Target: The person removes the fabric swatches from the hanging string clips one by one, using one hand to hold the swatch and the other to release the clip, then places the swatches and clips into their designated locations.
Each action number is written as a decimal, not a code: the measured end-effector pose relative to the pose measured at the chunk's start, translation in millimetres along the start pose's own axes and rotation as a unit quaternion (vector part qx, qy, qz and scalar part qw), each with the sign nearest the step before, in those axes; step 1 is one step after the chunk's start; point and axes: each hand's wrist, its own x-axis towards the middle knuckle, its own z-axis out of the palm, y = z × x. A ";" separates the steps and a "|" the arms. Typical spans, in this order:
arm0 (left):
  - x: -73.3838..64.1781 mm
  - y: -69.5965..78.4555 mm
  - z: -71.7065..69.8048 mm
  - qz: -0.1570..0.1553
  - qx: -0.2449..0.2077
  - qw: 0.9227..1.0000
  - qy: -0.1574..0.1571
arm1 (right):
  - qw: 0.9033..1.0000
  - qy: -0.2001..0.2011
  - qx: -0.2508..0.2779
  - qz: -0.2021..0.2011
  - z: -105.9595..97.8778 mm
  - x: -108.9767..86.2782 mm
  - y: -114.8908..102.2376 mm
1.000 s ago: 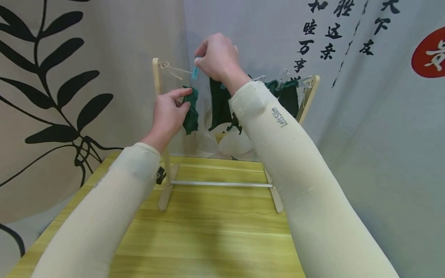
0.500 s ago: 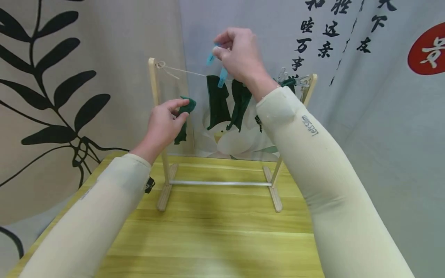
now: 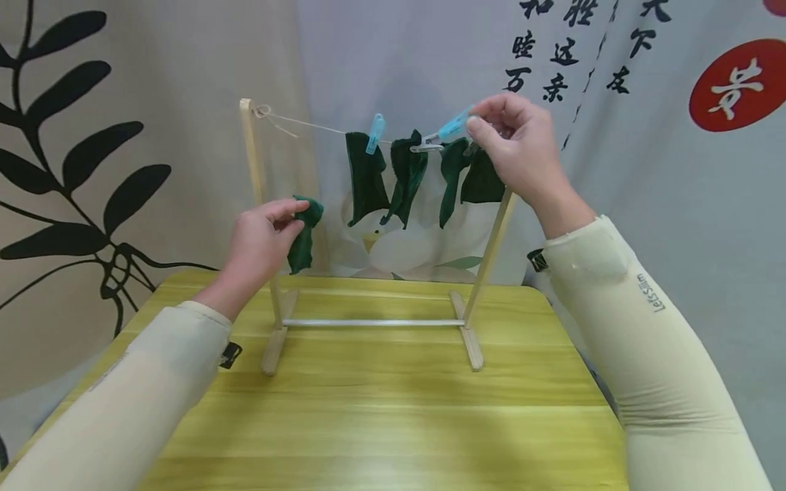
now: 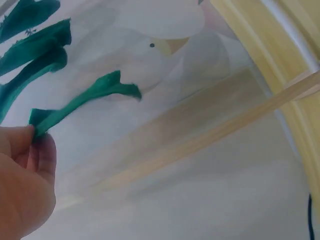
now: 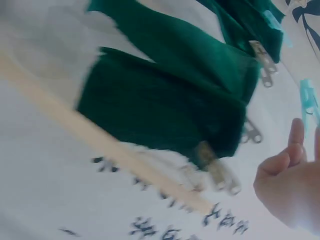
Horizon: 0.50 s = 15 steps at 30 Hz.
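Left hand (image 3: 258, 240), left of centre: fingers pinch green cloth (image 3: 302, 244). Right hand (image 3: 522, 146), upper right of frame: fingers grip blue peg (image 3: 454, 126).

the small crumpled strip of green cloth (image 3: 301, 249) is matt. the slim light-blue plastic peg (image 3: 453, 126) is smooth and faintly translucent. the pale straight wooden post (image 3: 495, 240) looks bare and matt; the broad yellow wood-grained tabletop (image 3: 393, 409) has a soft sheen. the grey oblong clip (image 5: 217, 170), blurred, could be metal or plastic.
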 end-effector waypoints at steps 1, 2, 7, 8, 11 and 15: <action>-4.1 -1.1 -0.9 -0.003 0.003 1.000 -0.006 | 1.000 0.003 0.008 0.001 -4.3 -6.6 4.4; -8.3 -2.3 -1.5 -0.005 0.005 1.000 -0.011 | 1.000 0.005 0.015 0.003 -8.1 -13.5 9.0; -30.5 -8.7 -1.5 -0.026 0.012 0.999 -0.040 | 1.000 0.007 0.008 0.015 -22.5 -54.3 35.4; -34.9 -10.1 -0.6 -0.030 0.015 0.998 -0.045 | 1.000 0.007 0.002 0.020 -24.5 -63.1 41.1; -48.9 -15.3 3.2 -0.042 0.017 0.997 -0.059 | 0.999 -0.001 -0.012 0.041 -29.2 -90.6 58.7; -69.7 -24.2 9.9 -0.054 0.008 0.996 -0.071 | 0.996 -0.025 -0.031 0.079 -33.8 -127.5 85.8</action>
